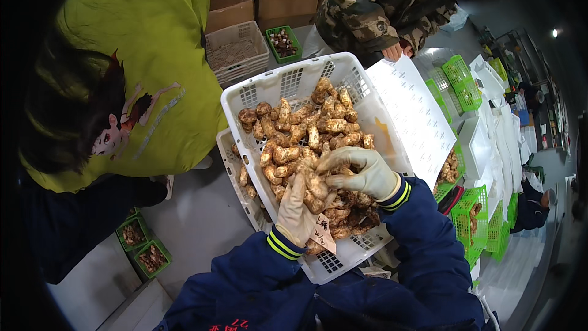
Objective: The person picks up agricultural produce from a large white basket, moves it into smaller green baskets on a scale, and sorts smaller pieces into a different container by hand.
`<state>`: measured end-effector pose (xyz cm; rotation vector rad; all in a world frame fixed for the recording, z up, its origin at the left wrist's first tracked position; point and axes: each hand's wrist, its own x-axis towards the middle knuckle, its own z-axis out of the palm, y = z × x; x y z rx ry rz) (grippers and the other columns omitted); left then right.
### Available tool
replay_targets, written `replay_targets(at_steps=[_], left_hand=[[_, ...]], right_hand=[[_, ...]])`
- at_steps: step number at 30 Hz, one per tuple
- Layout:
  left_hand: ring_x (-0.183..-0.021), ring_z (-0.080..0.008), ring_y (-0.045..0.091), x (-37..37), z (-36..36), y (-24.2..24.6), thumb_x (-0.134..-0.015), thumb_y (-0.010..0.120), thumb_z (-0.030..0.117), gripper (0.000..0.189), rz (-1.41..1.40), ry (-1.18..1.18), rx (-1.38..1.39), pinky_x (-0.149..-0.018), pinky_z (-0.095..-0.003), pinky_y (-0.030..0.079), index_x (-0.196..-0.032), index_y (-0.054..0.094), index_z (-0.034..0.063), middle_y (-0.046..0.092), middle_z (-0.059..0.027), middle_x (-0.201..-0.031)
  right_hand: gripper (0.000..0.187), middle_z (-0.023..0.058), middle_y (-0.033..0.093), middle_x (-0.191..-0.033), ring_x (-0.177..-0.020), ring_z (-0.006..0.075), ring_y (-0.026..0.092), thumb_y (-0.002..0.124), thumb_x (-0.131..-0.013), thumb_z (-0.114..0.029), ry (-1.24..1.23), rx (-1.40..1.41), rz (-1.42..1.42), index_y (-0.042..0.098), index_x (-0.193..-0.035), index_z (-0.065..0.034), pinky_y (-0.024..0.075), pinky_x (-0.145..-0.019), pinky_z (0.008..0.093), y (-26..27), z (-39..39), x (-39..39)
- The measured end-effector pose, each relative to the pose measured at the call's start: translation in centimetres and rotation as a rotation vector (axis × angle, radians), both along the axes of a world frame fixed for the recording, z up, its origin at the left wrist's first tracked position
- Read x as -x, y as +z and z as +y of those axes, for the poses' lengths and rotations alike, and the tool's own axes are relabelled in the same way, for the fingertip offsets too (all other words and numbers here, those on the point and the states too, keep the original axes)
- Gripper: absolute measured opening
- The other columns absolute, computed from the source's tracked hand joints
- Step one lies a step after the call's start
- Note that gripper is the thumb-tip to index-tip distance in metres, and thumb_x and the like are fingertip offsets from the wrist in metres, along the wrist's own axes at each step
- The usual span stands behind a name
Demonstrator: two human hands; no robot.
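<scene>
A white perforated plastic crate [287,80] in front of me holds a pile of matsutake-like mushrooms [333,125] with brown-stained stems and caps. My left hand [294,211], in a pale rubber glove, holds a mushroom [316,187] above the near part of the pile. From the right, my gloved right hand [365,172] reaches to that mushroom with thumb and fingers bent; whether they grip it is blurred. A paper tag [322,233] with handwriting lies against mushrooms by my left wrist.
Another crate [229,170] sits beneath, jutting left. A printed sheet [413,110] borders the right side, with green baskets [471,214] beyond. A person in a yellow-green jacket [151,23] stands left; one in camouflage [363,14] is opposite. Stacked crates [236,53] and cartons [287,7] stand behind.
</scene>
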<state>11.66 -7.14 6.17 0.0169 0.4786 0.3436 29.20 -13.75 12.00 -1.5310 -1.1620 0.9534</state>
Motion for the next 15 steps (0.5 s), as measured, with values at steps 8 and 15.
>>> replay_targets(at_steps=[8, 15], left_hand=[[-0.122, -0.0313, 0.051, 0.4, 0.0, 0.3, -0.094, 0.058, 0.024, 0.059, -0.198, -0.208, -0.039, -0.097, -0.0436, 0.050, -0.145, 0.031, 0.0114, 0.048, -0.0168, -0.136], [-0.113, -0.0318, 0.058, 0.9, 0.4, 1.0, -0.097, 0.050, 0.013, 0.054, -0.117, -0.156, -0.089, -0.096, -0.0416, 0.050, -0.145, 0.029, 0.0089, 0.055, -0.0210, -0.123]], right_hand=[[0.035, 0.0151, 0.068, -0.105, -0.088, 0.0243, 0.067, 0.061, -0.089, -0.022, -0.442, 0.495, -0.787, 0.062, -0.119, -0.0031, 0.0527, -0.078, 0.0334, -7.8, 7.3, -9.5], [0.024, 0.0189, 0.067, -0.105, -0.103, 0.0329, 0.064, 0.058, -0.085, -0.018, -0.432, 0.910, -1.020, 0.071, -0.102, -0.0075, 0.0504, -0.086, 0.0427, -11.9, 14.6, -13.3]])
